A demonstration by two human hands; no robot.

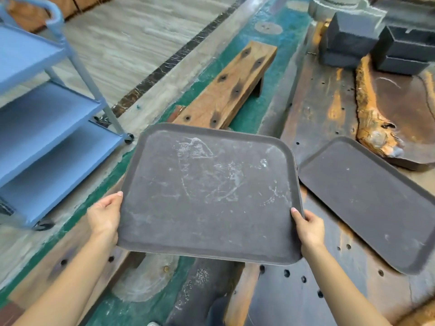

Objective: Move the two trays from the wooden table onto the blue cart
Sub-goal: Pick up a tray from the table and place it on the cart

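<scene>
Scuffed tray [209, 194] gripped at both sides by left hand [104, 214] & right hand [309, 228], held off table [324, 109]; 2nd tray [369, 201] laid on table; blue cart [44, 128] at left.

Even, soft daylight, fairly bright, no hard shadows. Dull sheen on tray [209, 194] at center. Wide-angle bend w/ smearing twd edges, esp. blue cart [44, 128] at 9 o'clock; bins [376, 41] at 1 o'clock soft.
</scene>
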